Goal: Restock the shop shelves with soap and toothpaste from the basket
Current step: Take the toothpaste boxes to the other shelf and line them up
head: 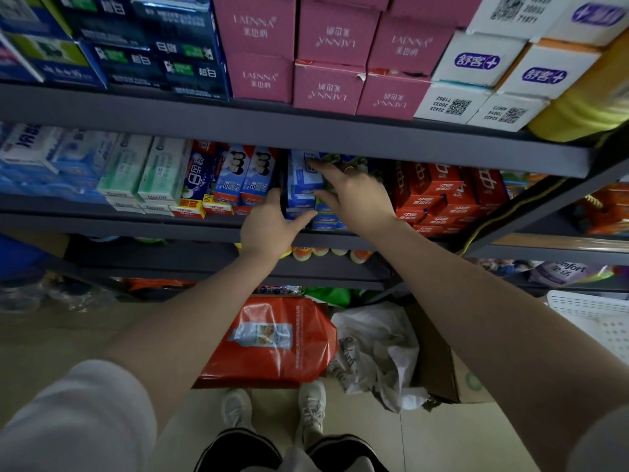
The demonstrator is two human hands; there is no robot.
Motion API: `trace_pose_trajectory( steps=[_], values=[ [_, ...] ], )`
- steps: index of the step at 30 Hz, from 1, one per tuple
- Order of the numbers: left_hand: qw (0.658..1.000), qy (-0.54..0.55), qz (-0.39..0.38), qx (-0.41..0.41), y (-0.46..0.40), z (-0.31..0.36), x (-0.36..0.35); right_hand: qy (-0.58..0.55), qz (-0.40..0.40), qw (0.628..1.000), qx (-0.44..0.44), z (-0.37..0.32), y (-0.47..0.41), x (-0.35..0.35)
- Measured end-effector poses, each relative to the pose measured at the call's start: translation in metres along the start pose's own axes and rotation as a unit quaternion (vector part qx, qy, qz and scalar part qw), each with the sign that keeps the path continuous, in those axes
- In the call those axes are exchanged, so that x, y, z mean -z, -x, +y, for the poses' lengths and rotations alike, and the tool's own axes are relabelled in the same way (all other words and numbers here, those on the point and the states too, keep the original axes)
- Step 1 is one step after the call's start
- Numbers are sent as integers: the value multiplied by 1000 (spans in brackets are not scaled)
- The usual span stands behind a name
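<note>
A blue-and-white toothpaste box (304, 184) stands on end in the middle shelf (102, 221), among other toothpaste boxes. My left hand (269, 229) grips its lower left side, fingers behind the edge and thumb across the front. My right hand (355, 195) holds its right side, index finger stretched over the top and thumb at mid-height. More blue boxes (326, 222) lie under my right hand. The white perforated basket (599, 321) sits low at the right edge; its contents are hidden.
Red toothpaste boxes (439, 195) fill the shelf to the right, green-white boxes (143, 172) to the left. Pink boxes (326, 86) sit on the shelf above. On the floor lie a red bag (272, 342), a white plastic bag (377, 349) and a cardboard box (439, 369).
</note>
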State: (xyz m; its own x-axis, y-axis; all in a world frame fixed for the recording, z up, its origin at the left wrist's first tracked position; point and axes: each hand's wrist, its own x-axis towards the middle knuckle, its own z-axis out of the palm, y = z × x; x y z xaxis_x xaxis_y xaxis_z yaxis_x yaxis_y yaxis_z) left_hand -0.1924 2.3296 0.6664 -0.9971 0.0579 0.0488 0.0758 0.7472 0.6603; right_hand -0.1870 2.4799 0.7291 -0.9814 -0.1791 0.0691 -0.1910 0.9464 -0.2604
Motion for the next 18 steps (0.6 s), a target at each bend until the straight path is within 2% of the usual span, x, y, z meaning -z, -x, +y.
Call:
trace_pose_trajectory(
  steps=[3, 7, 10, 13, 18],
  values=[
    [999, -20, 15, 39, 0, 15, -3, -3, -2, 1000, 4, 0, -3, 1],
    [999, -40, 10, -9, 1, 6, -1, -23, -14, 1000, 11, 4, -5, 3],
    [997, -72, 8, -32, 1, -2, 2, -38, 5, 999, 20, 3, -3, 0],
    [997, -68, 9, -29, 3, 2, 0, -37, 18, 999, 27, 0, -2, -4],
    [999, -28, 24, 7, 2, 6, -10, 6, -19, 999, 49, 3, -6, 4]
  ],
)
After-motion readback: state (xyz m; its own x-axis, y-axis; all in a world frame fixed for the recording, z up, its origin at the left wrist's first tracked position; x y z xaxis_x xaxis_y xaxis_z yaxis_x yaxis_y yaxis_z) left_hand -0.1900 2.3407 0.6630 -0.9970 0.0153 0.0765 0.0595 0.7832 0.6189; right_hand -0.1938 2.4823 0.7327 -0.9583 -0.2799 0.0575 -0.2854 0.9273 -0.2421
